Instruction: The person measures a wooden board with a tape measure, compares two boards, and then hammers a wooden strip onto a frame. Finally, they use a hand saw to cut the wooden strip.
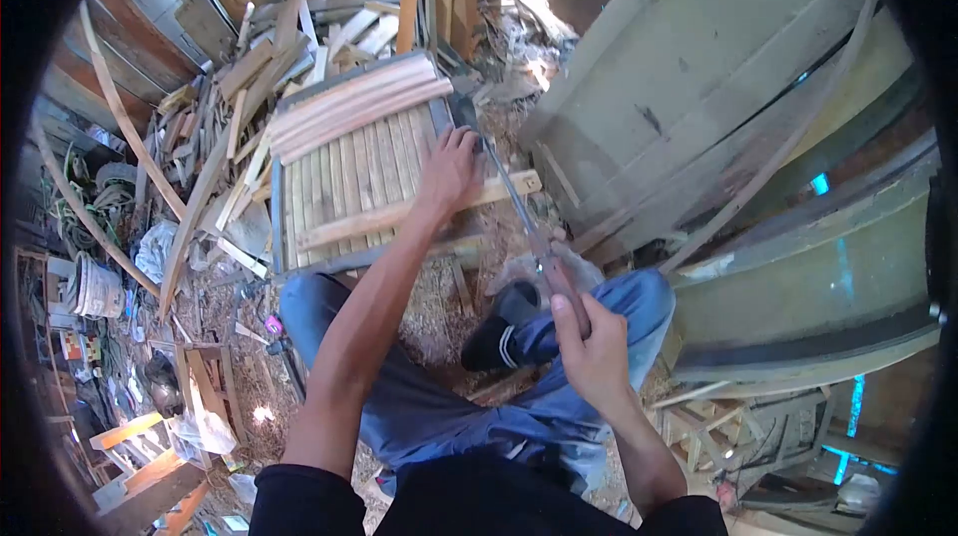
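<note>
My right hand (597, 344) is wrapped round the brown handle of a handsaw (522, 209). The saw's narrow blade slants forward and left, crossing over the right end of a light wooden plank (384, 220). That plank lies across the near part of a slatted wooden panel (344, 172) with a dark frame. Beyond the plank, my left hand (451, 169) rests near the panel's right edge, palm down, fingers reaching forward beside the blade's far end. Its forearm passes over the plank. Whether the teeth touch the wood cannot be made out.
Pinkish wooden strips (359, 109) lie across the panel's far end. Scrap wood (264, 72) is heaped behind it. At right lean large curved boards (699, 87). Bent wooden strips (125, 122) and a white bucket (98, 286) stand left. My legs (479, 416) are folded near the panel.
</note>
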A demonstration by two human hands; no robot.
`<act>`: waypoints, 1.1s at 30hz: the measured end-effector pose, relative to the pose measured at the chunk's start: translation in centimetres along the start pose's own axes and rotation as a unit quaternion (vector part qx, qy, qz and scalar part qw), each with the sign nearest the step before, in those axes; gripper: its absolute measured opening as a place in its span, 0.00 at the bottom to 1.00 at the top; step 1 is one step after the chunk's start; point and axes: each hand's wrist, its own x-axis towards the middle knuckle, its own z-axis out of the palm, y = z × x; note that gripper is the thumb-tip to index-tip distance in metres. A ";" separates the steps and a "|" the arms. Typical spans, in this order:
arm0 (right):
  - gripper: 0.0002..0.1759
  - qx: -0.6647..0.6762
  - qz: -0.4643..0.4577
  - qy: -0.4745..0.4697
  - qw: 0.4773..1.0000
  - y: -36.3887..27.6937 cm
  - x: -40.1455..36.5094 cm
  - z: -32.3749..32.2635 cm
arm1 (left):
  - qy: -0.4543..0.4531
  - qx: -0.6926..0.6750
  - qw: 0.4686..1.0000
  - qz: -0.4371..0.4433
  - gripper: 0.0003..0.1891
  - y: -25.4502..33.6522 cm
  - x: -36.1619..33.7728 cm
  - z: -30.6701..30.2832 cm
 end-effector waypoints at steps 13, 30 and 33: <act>0.18 0.047 0.084 0.009 0.995 0.1 1.4 1.5 | -0.107 -0.215 0.968 0.076 0.16 1.6 -1.2 -4.6; 0.18 -0.029 0.007 0.023 0.999 2.0 2.3 2.9 | -0.107 -0.194 0.971 0.087 0.16 1.6 -0.8 -4.4; 0.18 -0.030 -0.009 0.020 0.999 2.3 6.9 5.4 | -0.101 -0.184 0.975 0.074 0.15 1.6 -0.8 -4.3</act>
